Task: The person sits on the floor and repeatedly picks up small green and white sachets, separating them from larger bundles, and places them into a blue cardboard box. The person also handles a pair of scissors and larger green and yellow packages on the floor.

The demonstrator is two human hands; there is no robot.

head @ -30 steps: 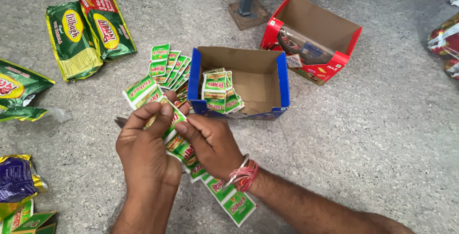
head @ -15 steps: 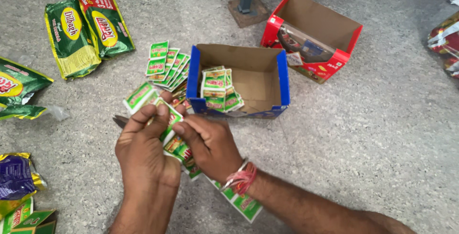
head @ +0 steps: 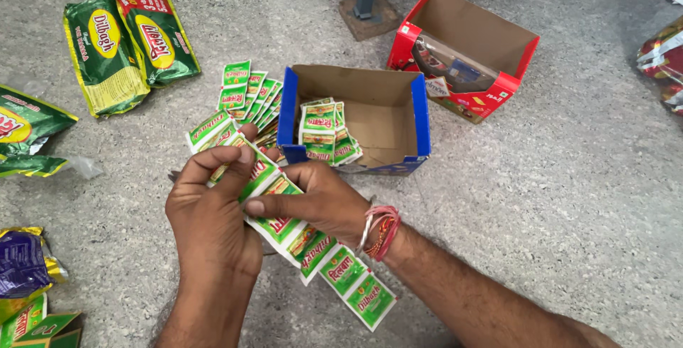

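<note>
Left hand [head: 213, 213] and right hand [head: 320, 202] both curling closed, pinching the strip of green sachets [head: 313, 248] over the floor just before the blue box [head: 421, 117], strip tail now trailing lower toward the wrist than half a second ago

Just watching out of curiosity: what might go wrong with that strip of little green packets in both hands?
1. The sachet strip hangs loose below the right hand and trails on the floor; it might snag or tear at a seam.
2. The left hand pinches only the strip's upper end, so packets could slip.
3. The blue box already holds a leaning stack that may topple.
</note>
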